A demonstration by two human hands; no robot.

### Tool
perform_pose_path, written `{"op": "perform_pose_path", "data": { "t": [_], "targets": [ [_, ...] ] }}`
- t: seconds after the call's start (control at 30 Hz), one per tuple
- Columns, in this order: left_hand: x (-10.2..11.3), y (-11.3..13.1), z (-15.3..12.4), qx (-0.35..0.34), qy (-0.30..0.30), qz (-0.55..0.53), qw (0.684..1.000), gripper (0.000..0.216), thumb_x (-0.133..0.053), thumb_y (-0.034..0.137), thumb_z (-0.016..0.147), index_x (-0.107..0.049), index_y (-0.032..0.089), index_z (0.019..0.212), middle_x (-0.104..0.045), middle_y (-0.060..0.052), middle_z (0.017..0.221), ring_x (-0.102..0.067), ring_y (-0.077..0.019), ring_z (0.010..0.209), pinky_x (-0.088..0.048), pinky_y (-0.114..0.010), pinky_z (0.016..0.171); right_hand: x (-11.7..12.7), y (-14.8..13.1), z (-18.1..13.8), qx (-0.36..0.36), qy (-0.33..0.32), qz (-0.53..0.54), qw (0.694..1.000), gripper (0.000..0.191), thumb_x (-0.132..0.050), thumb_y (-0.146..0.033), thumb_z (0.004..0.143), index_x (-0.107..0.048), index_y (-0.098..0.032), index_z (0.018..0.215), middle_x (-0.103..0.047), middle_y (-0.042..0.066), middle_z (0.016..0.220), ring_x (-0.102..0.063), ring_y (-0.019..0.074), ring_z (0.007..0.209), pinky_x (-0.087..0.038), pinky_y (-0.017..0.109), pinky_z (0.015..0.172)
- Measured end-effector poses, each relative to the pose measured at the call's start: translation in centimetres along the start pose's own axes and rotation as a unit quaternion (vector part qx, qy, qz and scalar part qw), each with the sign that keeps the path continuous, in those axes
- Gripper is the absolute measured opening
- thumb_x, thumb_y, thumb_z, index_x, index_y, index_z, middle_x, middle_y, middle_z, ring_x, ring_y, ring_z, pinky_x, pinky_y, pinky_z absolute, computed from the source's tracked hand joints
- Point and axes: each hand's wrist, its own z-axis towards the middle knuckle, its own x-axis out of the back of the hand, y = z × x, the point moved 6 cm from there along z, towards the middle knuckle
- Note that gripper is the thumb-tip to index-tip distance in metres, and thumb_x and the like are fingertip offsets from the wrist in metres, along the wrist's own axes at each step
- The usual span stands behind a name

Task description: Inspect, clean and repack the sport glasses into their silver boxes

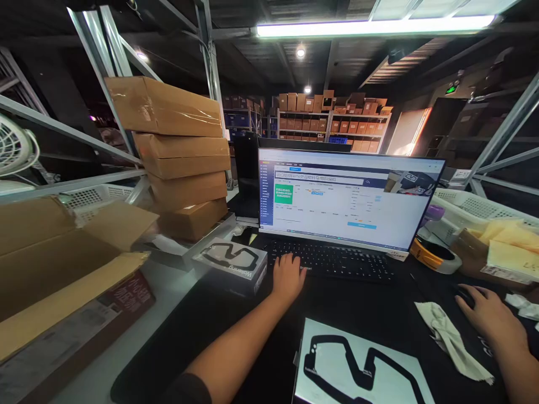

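My left hand (287,276) rests on the left end of a black keyboard (332,261), fingers spread flat over the keys. My right hand (490,315) lies curved over a black mouse (463,293) on the dark desk mat, gripping it. A wide monitor (349,196) stands behind the keyboard with a web form on its screen. A white product box (357,367) printed with a black glasses outline lies close in front of me. A second such box (233,265) sits left of the keyboard.
Stacked cardboard cartons (183,157) stand at the left beside a metal rack. An open carton (63,252) fills the near left. A tape roll (433,255), a crumpled cloth (450,339), white baskets (471,207) and yellow mailers (511,247) lie to the right.
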Motion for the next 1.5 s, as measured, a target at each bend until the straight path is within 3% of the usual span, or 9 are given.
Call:
{"op": "perform_pose_path", "data": {
  "t": [0.17,0.3,0.43,0.5,0.67,0.83,1.13,1.27,1.5],
  "targets": [
    [-0.1,0.0,0.1,-0.001,-0.001,-0.002,1.0,0.033,-0.059,0.032,0.094,-0.064,0.016,0.121,-0.061,-0.017,0.134,-0.053,-0.0323,0.128,-0.036,-0.054,0.115,1.2,-1.9,0.1,-0.052,-0.032,-0.005,0.998,0.051,-0.06,-0.056,0.055,-0.077,-0.024,0.091,-0.065,0.022,0.089,-0.062,0.0357,0.069,-0.041,0.048,0.059],
    [-0.1,0.0,0.2,-0.006,0.0,-0.01,1.0,0.031,-0.057,0.031,0.095,-0.065,0.015,0.12,-0.062,-0.017,0.133,-0.053,-0.0329,0.127,-0.037,-0.054,0.114,5.4,-5.7,0.8,-0.065,0.019,-0.014,0.998,0.06,-0.049,-0.06,0.07,-0.072,-0.018,0.106,-0.064,0.025,0.096,-0.062,0.0442,0.094,-0.046,0.055,0.072],
    [-0.2,-0.3,0.7,-0.025,-0.003,-0.033,0.999,0.028,-0.052,0.028,0.097,-0.066,0.02,0.12,-0.062,-0.012,0.133,-0.053,-0.0295,0.128,-0.035,-0.051,0.116,10.8,-12.8,2.3,-0.008,0.067,0.007,0.998,0.061,-0.043,-0.053,0.087,-0.064,-0.007,0.122,-0.059,0.029,0.124,-0.053,0.0424,0.122,-0.043,0.054,0.098],
    [-0.3,-0.5,0.9,-0.035,-0.006,-0.046,0.998,0.028,-0.053,0.026,0.097,-0.066,0.023,0.12,-0.062,-0.01,0.133,-0.053,-0.0276,0.127,-0.034,-0.049,0.117,11.9,-18.0,2.5,0.047,0.048,0.039,0.997,0.051,-0.042,-0.047,0.093,-0.063,-0.01,0.121,-0.064,0.023,0.119,-0.059,0.0349,0.116,-0.046,0.048,0.099],
    [-0.3,-0.9,0.9,-0.037,-0.002,-0.063,0.997,0.028,-0.055,0.024,0.095,-0.067,0.022,0.12,-0.063,-0.01,0.132,-0.053,-0.0275,0.128,-0.034,-0.049,0.118,7.6,-31.9,0.2,0.218,-0.094,0.121,0.964,0.033,-0.052,-0.043,0.099,-0.066,-0.02,0.117,-0.069,0.011,0.114,-0.067,0.022,0.098,-0.055,0.038,0.087],
    [-0.2,-0.8,0.7,-0.03,0.011,-0.065,0.997,0.027,-0.057,0.025,0.094,-0.066,0.02,0.119,-0.063,-0.011,0.132,-0.054,-0.0275,0.127,-0.035,-0.049,0.117,2.3,-39.6,-1.8,0.292,-0.146,0.158,0.932,0.034,-0.06,-0.039,0.098,-0.061,-0.019,0.126,-0.062,0.01,0.128,-0.064,0.022,0.107,-0.056,0.044,0.091],
    [-0.6,-0.9,1.1,-0.005,0.025,-0.074,0.997,0.033,-0.059,0.026,0.092,-0.061,0.016,0.124,-0.062,-0.012,0.128,-0.054,-0.0293,0.125,-0.034,-0.05,0.117,-1.6,-44.9,-4.8,0.322,-0.161,0.173,0.917,0.035,-0.063,-0.045,0.092,-0.067,-0.02,0.117,-0.064,0.014,0.125,-0.061,0.029,0.114,-0.052,0.047,0.099],
    [-0.8,-0.9,1.2,0.0,0.018,-0.074,0.997,0.043,-0.06,0.026,0.091,-0.054,0.014,0.132,-0.061,-0.014,0.13,-0.053,-0.0292,0.126,-0.034,-0.049,0.117,-1.8,-44.9,-5.5,0.3,-0.151,0.17,0.926,0.035,-0.063,-0.045,0.092,-0.069,-0.019,0.114,-0.064,0.016,0.127,-0.057,0.0334,0.121,-0.048,0.052,0.102],
    [-0.5,-0.7,1.2,-0.001,0.015,-0.069,0.997,0.025,-0.06,0.027,0.091,-0.063,0.017,0.114,-0.061,-0.014,0.128,-0.053,-0.0304,0.126,-0.035,-0.051,0.116,-1.1,-43.5,-5.6,0.292,-0.128,0.191,0.928,0.025,-0.057,-0.038,0.097,-0.076,-0.021,0.099,-0.062,0.014,0.133,-0.053,0.0332,0.128,-0.042,0.055,0.109]
  ]
}}
